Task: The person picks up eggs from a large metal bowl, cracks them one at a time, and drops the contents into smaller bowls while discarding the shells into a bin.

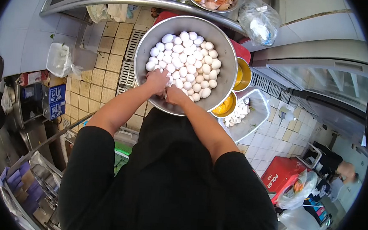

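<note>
**A pot (228, 71) of eggs (183, 58)**

The eggs lie loose inside the pot, in front of the person. The left hand (157, 80) and right hand (176, 96) are close together at its near side, fingers curled downward; whether either pinches an egg, I cannot tell. Right of the pot stand two bowls (247, 73) of yolk (223, 107) and a bin (261, 107) holding shells (237, 114).

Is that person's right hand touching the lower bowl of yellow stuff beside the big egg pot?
Apart: the head view shows eggs and the big pot's wall between the right hand and the lower bowl.
</note>
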Available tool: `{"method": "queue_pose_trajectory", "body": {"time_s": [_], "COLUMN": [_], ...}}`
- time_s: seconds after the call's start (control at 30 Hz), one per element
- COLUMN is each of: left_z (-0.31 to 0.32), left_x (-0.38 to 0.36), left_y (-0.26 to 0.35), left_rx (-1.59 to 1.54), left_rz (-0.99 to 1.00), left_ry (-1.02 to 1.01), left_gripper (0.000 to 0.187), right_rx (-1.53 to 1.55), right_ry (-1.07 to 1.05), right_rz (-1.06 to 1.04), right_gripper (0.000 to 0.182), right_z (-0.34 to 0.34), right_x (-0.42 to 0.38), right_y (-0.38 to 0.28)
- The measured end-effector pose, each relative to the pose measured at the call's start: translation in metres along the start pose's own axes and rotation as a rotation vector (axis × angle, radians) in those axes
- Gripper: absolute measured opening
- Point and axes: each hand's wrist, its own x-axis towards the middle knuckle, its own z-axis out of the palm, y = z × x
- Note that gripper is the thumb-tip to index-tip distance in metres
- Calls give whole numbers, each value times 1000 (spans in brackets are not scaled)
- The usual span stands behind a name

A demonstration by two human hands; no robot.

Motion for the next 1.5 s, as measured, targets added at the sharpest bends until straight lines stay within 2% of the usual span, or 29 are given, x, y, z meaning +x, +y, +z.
{"method": "queue_pose_trajectory", "body": {"time_s": [0.03, 0.13, 0.17, 0.27, 0.3, 0.37, 0.47, 0.53, 0.57, 0.6, 0.67, 0.7, 0.77, 0.8, 0.83, 0.9, 0.93, 1.0, 1.07, 1.1, 1.17, 1.2, 1.27, 1.3, 1.4, 1.5], "left_z": [-8, -15, -19, -9, -28, -19, -21, -32, -29, -28, -26, -22, -15, -11, -11, -6, -10, -32, -37, -32, 7, 26, 47, 38, 5, -8], "left_x": [-4, -11, -13, -2, -9, -6, -3, -8, -5, -5, -7, -9, -12, -15, -20, -24, -26, -38, -41, -34, -2, 8, 19, 15, -4, -13], "left_y": [1, 4, 4, -2, -2, -13, -15, -12, -12, -11, -13, -14, -12, -10, -3, 9, 15, 33, 44, 44, 39, 35, 34, 42, 40, 35], "left_rx": [-59, -13, 22, -37, -23, -57, -47, -50, -58, -61, -67, -66, -9, 22, 41, 80, 102, 94, 95, 98, 129, 169, 260, 223, 139, 62], "left_rz": [-3, -27, -10, 55, 78, 126, 166, 180, 209, 225, 257, 277, 313, 332, 301, 212, 174, 6, -116, -153, -223, -229, -227, -219, -218, -195], "left_ry": [-20, 35, 24, 0, -81, -64, -61, -101, -103, -101, -100, -94, -43, -24, -2, -7, -12, -88, -110, -95, -45, -6, 78, 27, -87, -109], "left_gripper": [66, 69, 73, 76, 81, 87, 91, 92, 86, 83, 78, 67, 62, 60, 53, 52, 51, 46, 41, 39, 37, 39, 42, 43, 48, 56], "right_rx": [35, 33, -13, -16, -13, -3, 77, 89, 93, 14, 137, 281, 571, 915, 1111, 1656, 1835, 1920, 1819, 1717, 1432, 1167, 946, 783, 296, 90], "right_ry": [97, 111, 187, 67, 43, -10, -112, -45, -13, -73, 33, 81, 166, 200, 220, 267, 311, 525, 674, 753, 879, 895, 981, 1016, 1143, 1033], "right_rz": [34, 0, -9, -10, 18, 91, 56, 93, 110, 89, 93, 84, 60, -17, -81, -173, -265, -316, -237, -97, 90, 133, 160, 169, 16, 71], "right_gripper": [40, 41, 38, 35, 34, 33, 35, 37, 38, 37, 41, 41, 42, 44, 45, 48, 50, 51, 42, 40, 46, 47, 43, 43, 44, 45], "right_z": [5, 3, 4, -10, -7, 9, -20, -5, -3, -15, -36, -50, -78, -85, -88, -95, -92, -90, -78, -75, -60, -62, -56, -61, -70, -67], "right_x": [-1, -3, -7, -16, -10, 5, -24, -29, -27, -33, -57, -74, -115, -137, -154, -191, -204, -229, -242, -245, -242, -249, -248, -250, -245, -223], "right_y": [-1, 2, 0, -2, 0, 18, 21, 35, 41, 34, 23, 17, 9, 7, 15, 30, 43, 56, 81, 88, 104, 100, 96, 84, 66, 67]}}
